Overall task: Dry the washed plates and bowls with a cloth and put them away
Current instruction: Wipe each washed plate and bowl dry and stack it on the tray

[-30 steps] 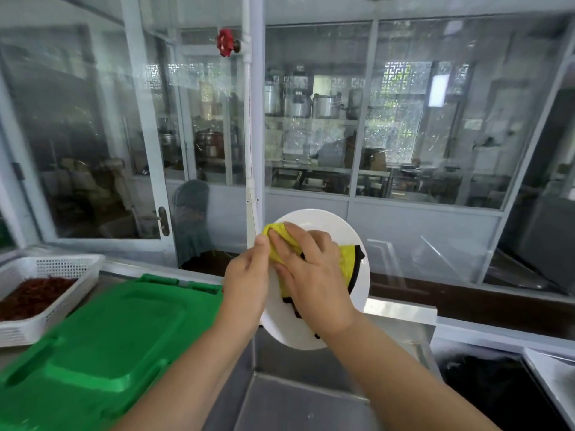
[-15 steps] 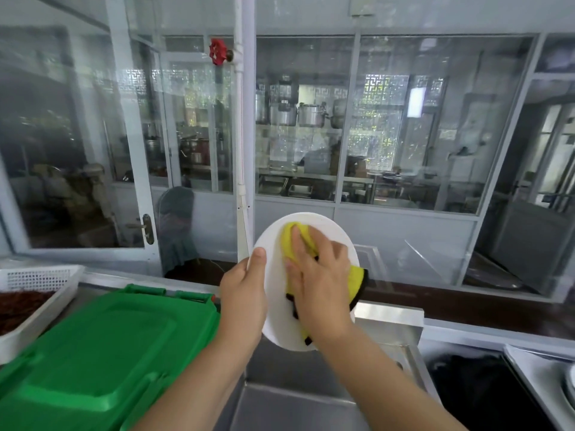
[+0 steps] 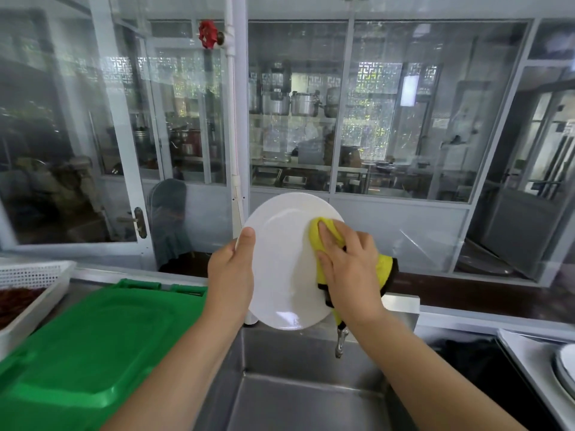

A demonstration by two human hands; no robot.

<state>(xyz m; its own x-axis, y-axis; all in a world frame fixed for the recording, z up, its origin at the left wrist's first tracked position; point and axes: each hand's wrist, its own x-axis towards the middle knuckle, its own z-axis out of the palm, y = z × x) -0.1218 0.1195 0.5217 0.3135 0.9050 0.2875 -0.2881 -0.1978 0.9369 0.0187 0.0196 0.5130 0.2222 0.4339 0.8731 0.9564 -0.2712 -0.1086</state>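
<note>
Stacked plates (image 3: 567,373) (white) cut off at right edge; cloth (image 3: 384,270) mostly hidden.

Steel sink (image 3: 311,399): basin open below the raised plate (image 3: 283,269). Tap (image 3: 339,343) hung at the sink's back edge. Green lid (image 3: 93,343) blocked the left edge; white basket (image 3: 34,275) stood beyond it. Stacked plates (image 3: 564,371) occupied the right edge. Glass partition (image 3: 404,135) closed the back.

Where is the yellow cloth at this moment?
In the head view, the yellow cloth is pressed by the right hand against the right side of the white plate, which the left hand holds above the steel sink.
</note>
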